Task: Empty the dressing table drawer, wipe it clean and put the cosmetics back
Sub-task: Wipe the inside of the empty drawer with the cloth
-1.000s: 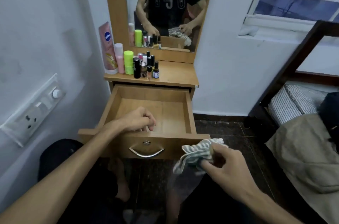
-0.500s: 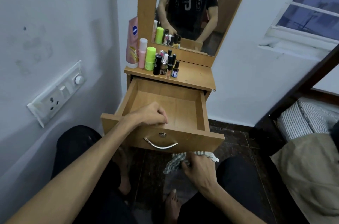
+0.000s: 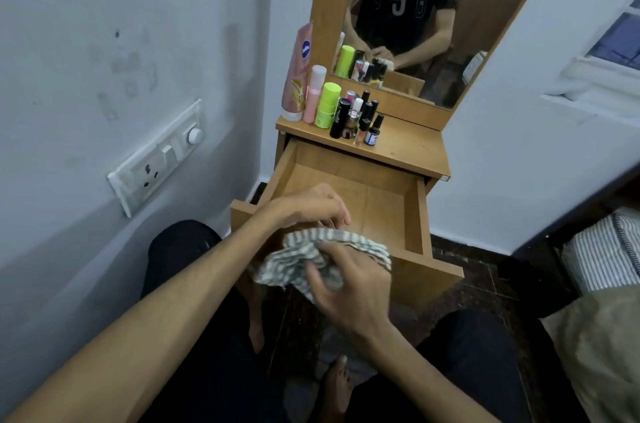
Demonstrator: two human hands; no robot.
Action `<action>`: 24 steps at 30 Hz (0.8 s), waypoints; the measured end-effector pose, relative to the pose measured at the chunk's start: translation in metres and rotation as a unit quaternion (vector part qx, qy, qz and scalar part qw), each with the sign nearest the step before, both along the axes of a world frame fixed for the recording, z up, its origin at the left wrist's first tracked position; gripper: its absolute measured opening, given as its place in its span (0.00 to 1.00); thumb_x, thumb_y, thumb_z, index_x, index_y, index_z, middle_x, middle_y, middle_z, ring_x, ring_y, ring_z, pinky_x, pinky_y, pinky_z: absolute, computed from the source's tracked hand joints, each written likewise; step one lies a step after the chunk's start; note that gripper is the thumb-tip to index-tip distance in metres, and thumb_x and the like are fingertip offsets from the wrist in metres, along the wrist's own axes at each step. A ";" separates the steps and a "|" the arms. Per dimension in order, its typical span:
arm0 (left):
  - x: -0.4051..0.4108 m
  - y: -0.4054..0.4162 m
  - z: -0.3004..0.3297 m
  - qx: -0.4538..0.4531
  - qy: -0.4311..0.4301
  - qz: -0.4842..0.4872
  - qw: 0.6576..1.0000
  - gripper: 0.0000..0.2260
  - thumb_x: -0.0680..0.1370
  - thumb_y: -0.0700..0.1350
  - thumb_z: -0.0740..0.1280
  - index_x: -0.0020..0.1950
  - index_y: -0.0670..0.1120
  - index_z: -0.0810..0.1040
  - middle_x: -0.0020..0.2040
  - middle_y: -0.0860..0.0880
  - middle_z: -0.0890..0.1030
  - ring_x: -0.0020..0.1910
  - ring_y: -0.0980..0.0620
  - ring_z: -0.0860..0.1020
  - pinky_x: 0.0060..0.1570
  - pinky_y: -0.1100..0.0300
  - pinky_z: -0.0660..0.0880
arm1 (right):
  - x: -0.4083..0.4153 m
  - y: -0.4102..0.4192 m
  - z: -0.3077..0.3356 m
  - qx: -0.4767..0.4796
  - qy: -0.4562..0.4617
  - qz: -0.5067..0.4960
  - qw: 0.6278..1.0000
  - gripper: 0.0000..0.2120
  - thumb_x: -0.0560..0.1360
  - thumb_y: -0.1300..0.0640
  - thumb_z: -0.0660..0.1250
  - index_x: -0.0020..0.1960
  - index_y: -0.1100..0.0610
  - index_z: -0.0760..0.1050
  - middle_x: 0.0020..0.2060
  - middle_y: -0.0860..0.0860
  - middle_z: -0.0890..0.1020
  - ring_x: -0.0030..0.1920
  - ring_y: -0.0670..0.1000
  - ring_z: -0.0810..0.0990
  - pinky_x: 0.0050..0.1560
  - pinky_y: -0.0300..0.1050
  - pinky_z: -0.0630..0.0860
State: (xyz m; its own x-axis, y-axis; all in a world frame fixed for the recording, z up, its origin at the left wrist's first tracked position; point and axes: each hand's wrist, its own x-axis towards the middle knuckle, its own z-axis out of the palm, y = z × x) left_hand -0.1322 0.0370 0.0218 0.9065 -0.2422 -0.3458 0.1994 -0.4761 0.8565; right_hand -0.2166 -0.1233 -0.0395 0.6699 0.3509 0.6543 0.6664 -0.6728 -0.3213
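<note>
The wooden drawer (image 3: 420, 211) of the dressing table is pulled out, and nothing lies inside it. My left hand (image 3: 308, 206) rests with curled fingers on the drawer's front edge. My right hand (image 3: 349, 280) grips a grey and white striped cloth (image 3: 294, 256) bunched up at the drawer's front. The cosmetics (image 3: 343, 111) stand in a cluster on the table top (image 3: 405, 145): a pink tube, a pink bottle, a green stick and several small dark bottles.
A mirror (image 3: 415, 7) rises behind the table top. A switch and socket panel (image 3: 156, 159) is on the left wall. A bed with a striped pillow (image 3: 602, 249) stands at the right. My legs and bare feet are on the dark floor below the drawer.
My right hand has brought the cloth up from below the drawer front to its top edge. My left hand stays on the front edge. The view has shifted left.
</note>
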 end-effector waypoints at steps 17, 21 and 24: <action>-0.011 0.040 0.006 0.010 0.009 -0.004 1.000 0.10 0.81 0.39 0.64 0.52 0.45 0.86 0.50 0.49 0.86 0.52 0.52 0.81 0.60 0.53 0.76 | 0.007 0.110 -0.047 -0.269 0.033 0.031 0.962 0.09 0.73 0.46 0.72 0.45 0.52 0.81 0.29 0.50 0.83 0.27 0.54 0.82 0.26 0.42 0.71; -0.013 0.039 0.005 0.005 -0.010 -0.002 1.000 0.10 0.81 0.40 0.64 0.52 0.44 0.86 0.51 0.49 0.85 0.52 0.53 0.81 0.59 0.57 0.76 | 0.008 0.054 -0.073 -0.321 0.031 0.006 0.946 0.10 0.69 0.47 0.77 0.45 0.52 0.82 0.27 0.51 0.83 0.26 0.54 0.82 0.24 0.41 0.71; -0.015 0.038 0.005 0.010 -0.012 0.006 1.000 0.10 0.81 0.40 0.64 0.52 0.45 0.86 0.52 0.48 0.85 0.54 0.51 0.80 0.62 0.53 0.75 | 0.008 0.002 -0.082 -0.329 0.046 -0.009 0.943 0.14 0.63 0.50 0.81 0.45 0.52 0.82 0.28 0.51 0.82 0.26 0.55 0.81 0.23 0.42 0.69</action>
State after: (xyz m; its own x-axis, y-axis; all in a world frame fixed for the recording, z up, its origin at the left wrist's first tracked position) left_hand -0.1468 0.0748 0.0264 0.9177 -0.2244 -0.3278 0.1841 -0.4908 0.8516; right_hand -0.2086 -0.1213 -0.1215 0.7233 0.6484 0.2376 0.6419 -0.7581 0.1146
